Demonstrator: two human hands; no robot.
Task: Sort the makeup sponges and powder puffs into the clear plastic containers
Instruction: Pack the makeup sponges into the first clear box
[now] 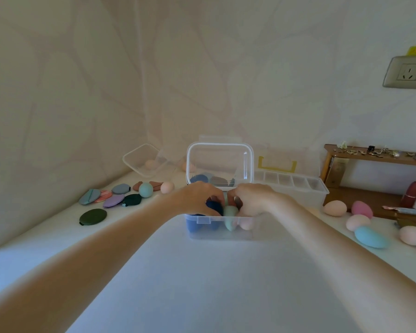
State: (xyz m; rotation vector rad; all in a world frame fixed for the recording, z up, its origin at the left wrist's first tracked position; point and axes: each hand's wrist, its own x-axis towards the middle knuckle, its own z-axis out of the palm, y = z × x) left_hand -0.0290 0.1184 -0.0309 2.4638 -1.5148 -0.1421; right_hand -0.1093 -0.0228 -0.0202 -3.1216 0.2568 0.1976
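**Both hands packing the middle box**

The step in hand looks like settling sponges into the clear container (220, 227), whose hinged lid (219, 162) stands open just beyond the fingers. The left hand (203, 199) curls over a dark blue sponge (214, 206) and seems to grip it; the right hand (251, 198) has its fingers bent down into the box, but whether they hold anything I cannot tell. A mint sponge (230, 216) stands between the two sets of fingers, against the near wall.

Next — judging by what lies loose — a reach outward: flat powder puffs (113, 198) well left of the fingers, egg-shaped sponges (359, 217) well right.

All this sits on a white tabletop (202, 284) against a pale patterned wall (202, 68) — a second clear tub (143, 159) beyond the left fingers, a wall socket (408, 72) high right.
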